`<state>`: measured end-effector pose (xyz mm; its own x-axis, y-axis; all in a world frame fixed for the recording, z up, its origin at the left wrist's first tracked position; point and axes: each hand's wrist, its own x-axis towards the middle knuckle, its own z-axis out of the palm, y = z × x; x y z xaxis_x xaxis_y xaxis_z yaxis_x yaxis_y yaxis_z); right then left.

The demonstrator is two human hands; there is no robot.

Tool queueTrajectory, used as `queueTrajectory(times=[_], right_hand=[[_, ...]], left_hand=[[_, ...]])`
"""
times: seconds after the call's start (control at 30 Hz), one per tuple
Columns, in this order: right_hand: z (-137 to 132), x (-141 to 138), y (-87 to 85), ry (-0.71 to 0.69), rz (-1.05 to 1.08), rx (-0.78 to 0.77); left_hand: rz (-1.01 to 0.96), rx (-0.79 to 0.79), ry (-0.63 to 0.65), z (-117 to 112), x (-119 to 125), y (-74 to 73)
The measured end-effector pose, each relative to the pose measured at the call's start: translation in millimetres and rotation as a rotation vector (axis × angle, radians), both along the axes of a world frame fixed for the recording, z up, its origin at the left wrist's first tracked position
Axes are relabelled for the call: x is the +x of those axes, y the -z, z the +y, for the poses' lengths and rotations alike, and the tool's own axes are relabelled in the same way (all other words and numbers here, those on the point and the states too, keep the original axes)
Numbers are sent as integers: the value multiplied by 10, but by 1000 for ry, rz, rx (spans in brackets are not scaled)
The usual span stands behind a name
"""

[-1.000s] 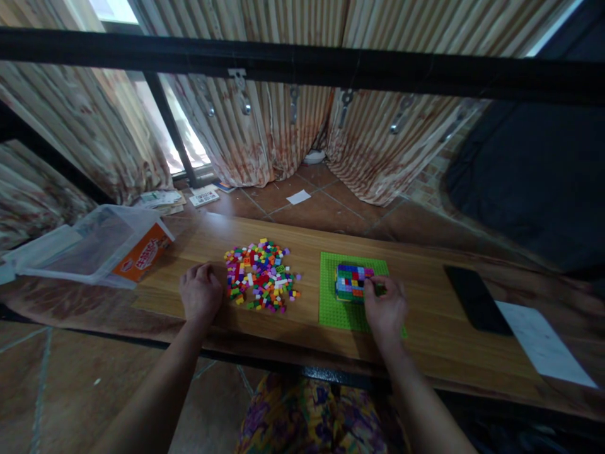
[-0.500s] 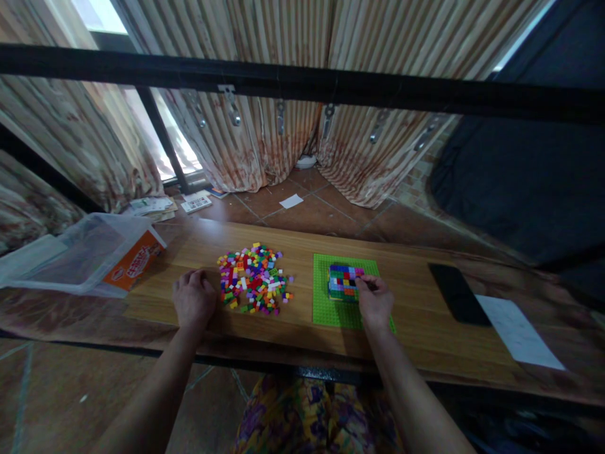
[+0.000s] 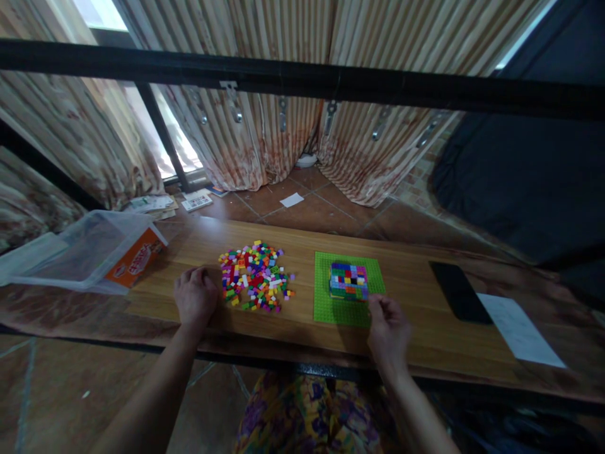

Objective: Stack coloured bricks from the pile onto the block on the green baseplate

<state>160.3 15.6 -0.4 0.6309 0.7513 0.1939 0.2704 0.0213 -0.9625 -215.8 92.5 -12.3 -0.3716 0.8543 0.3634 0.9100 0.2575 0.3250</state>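
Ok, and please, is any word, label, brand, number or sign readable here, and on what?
None can be quoted.
Orange label on the clear box: white characters, too blurred.
White card on the floor: dark print, too small.
White sheet on the table: faint marks, unreadable.

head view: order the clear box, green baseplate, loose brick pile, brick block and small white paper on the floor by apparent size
1. Clear box
2. Green baseplate and loose brick pile: too alike to rank
3. Brick block
4. Small white paper
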Motion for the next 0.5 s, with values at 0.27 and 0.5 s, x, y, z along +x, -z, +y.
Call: queueTrajectory(times=[0.27, 0.5], right_hand=[[-134, -643, -34, -481, -273, -65], [166, -911, -49, -659, -514, -62]], left_hand=[[-38, 17, -5, -23, 31, -10], [-40, 30, -15, -26, 31, 14]])
